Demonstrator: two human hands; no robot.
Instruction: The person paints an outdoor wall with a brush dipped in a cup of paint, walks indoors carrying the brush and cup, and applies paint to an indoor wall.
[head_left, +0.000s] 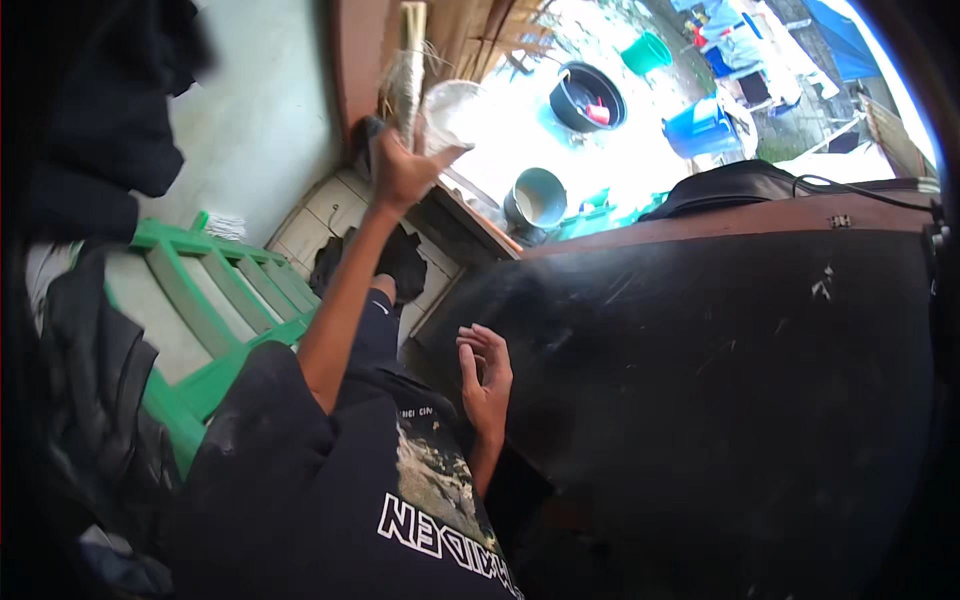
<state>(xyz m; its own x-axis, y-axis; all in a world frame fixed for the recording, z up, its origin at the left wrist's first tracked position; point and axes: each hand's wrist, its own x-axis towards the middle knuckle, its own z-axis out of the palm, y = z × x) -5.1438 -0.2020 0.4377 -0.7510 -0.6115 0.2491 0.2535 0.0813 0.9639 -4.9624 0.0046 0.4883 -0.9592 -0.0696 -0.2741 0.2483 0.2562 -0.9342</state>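
My left hand (402,178) is raised at the doorway, its thumb stretched out to the right. Its fingers are up against a straw bundle (408,85), bound with pale cord and with loose fibres sticking out, like part of a broom. They seem to close on it, though the hand partly hides the contact. Lower down, in front of my dark printed shirt (350,500), my right hand (486,385) is held up with nothing in it. Its fingers are slightly bent, and the thumb stands apart. A large black panel (720,400) lies just to its right.
Green slatted furniture (220,290) stands left beside a pale wall (255,110), with dark clothes (90,370) hanging near it. Outside the doorway are a black basin (570,115), a grey bucket (520,215), a blue bucket (700,130) and a green one (647,52). A black bag (725,185) rests on the panel's far edge.
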